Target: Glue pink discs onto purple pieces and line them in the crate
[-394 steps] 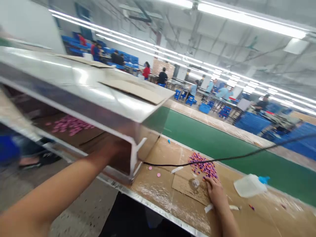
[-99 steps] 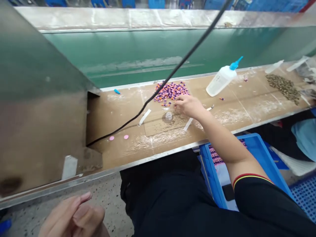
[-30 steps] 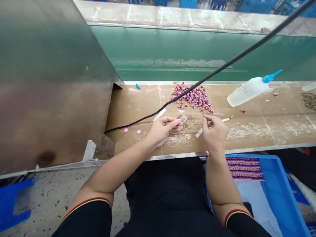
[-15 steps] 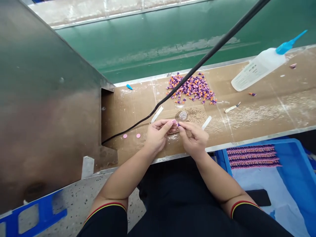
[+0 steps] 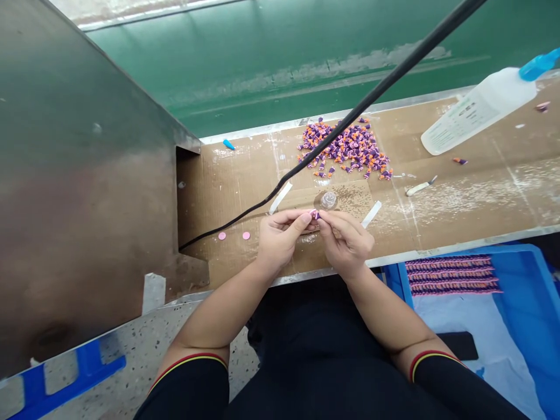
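My left hand (image 5: 278,236) and my right hand (image 5: 347,240) meet over the front of the cardboard-topped bench. Between their fingertips is a small purple-and-pink piece (image 5: 315,215), pinched from both sides. Fingers hide most of it, and I cannot make out whether it is one part or two. Just beyond the fingertips sits a small clear round dish (image 5: 328,200). Two flat pink discs (image 5: 246,235) lie left of my left hand. Further back is a heap of small purple, pink and orange pieces (image 5: 350,146).
A black cable (image 5: 280,189) slants across the view, passing in front of the heap. On the right lie a white squeeze bottle (image 5: 479,109) and a small knife (image 5: 420,188). A metal housing (image 5: 96,175) stands left. The blue tray (image 5: 518,286) below right holds rows of pieces.
My fingertips have come together, closing the small gap between the pink bit at my left fingers and the purple piece at my right. The camera view has shifted slightly.
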A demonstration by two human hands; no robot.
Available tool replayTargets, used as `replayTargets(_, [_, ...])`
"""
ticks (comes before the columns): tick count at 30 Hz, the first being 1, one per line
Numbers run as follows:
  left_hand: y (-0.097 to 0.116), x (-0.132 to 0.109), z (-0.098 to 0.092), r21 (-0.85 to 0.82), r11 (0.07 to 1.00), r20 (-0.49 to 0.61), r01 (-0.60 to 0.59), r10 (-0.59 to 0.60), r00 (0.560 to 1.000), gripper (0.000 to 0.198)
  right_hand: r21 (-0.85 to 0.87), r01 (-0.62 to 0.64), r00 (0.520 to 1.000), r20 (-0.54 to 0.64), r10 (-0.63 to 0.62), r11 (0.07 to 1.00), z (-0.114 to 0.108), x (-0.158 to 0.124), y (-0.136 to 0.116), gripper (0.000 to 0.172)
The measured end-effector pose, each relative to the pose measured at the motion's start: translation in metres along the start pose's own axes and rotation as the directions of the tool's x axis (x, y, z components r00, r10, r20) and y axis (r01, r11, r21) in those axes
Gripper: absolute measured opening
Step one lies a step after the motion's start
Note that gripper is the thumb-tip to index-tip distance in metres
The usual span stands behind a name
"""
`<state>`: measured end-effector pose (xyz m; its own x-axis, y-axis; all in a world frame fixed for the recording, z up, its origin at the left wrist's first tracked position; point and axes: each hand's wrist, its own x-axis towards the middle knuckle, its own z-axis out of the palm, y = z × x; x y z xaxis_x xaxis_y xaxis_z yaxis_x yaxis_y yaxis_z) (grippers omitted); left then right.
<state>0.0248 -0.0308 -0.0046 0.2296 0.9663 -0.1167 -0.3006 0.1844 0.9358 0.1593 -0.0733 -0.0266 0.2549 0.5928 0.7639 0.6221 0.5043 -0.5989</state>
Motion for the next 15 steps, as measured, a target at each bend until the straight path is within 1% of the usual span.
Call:
replayTargets(3, [0.0,-0.002,0.001,0.074,0.991,0.009,-0.115,0.115,0.993,0.026,-0.025,-0.001,1.0,-0.006,0.001,1.0,0.0,0.0,-0.002,0.039])
replayTargets(6, [0.0,-0.004,0.002,0.166,0.961,0.016,-0.222,0.223,0.975,0.024,-0.048,0.007,1.0,-0.002,-0.007,0.999,-0.001,0.001,-0.005,0.033])
replayTargets(9, [-0.001,-0.005,0.001,0.23,0.933,0.024,-0.276,0.278,0.96,0.023,-0.052,0.003,1.0,0.009,-0.003,0.999,-0.002,0.002,-0.009,0.029])
replayTargets(12, [-0.002,-0.007,0.0,0.28,0.902,0.035,-0.327,0.331,0.943,0.018,-0.062,-0.001,1.0,0.009,0.001,0.998,-0.002,0.003,-0.011,0.028])
replayTargets(15, [-0.003,-0.008,0.0,0.261,0.902,0.04,-0.343,0.345,0.938,0.017,-0.105,0.008,1.0,0.024,-0.006,0.994,-0.002,0.003,-0.01,0.022])
